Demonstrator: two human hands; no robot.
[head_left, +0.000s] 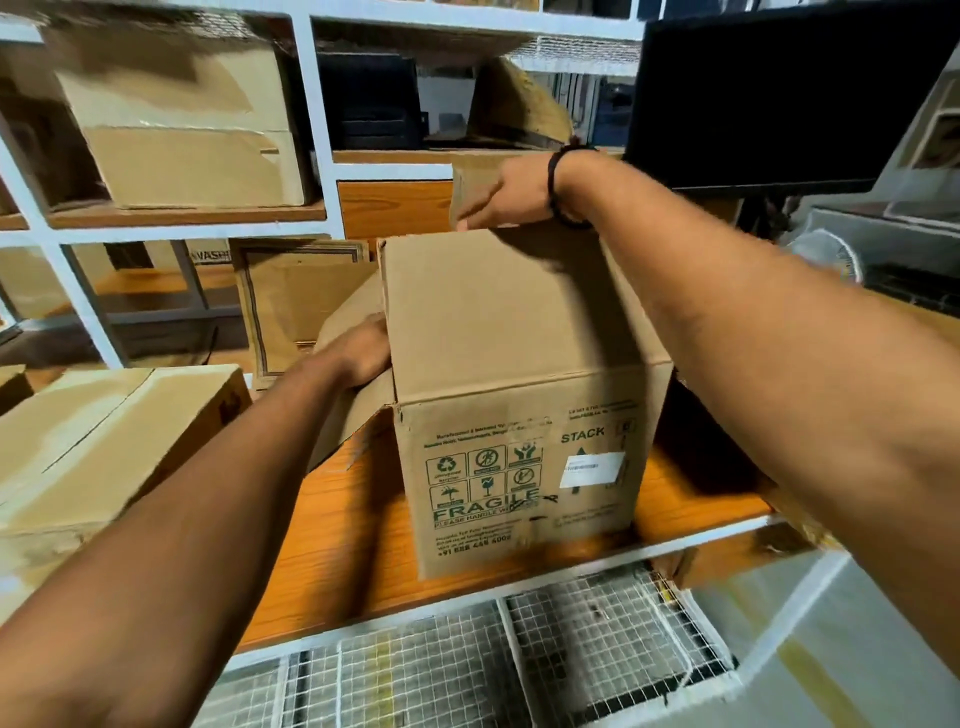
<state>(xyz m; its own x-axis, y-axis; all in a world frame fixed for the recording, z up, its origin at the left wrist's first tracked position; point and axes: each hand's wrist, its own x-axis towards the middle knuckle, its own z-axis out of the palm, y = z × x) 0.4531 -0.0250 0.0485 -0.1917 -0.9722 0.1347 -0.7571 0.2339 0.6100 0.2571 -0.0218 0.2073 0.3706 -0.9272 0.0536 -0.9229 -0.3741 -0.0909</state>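
Observation:
A brown cardboard box (514, 364) printed with "FRAGILE" and "STACK" stands on an orange wooden shelf (363, 545). One top flap lies flat over the box. My right hand (506, 195), a black band on its wrist, reaches over the box and grips the upright far flap (467, 174) at the back edge. My left hand (361, 351) curls round the left side flap (353, 410), which hangs outward and down. The fingers of both hands are partly hidden behind the cardboard.
A larger closed carton (104, 441) sits on the shelf at left. More cartons (182, 135) fill the white rack behind. A black monitor (789, 93) stands at upper right, a small fan (826, 260) below it. Wire mesh (519, 649) lines the lower level.

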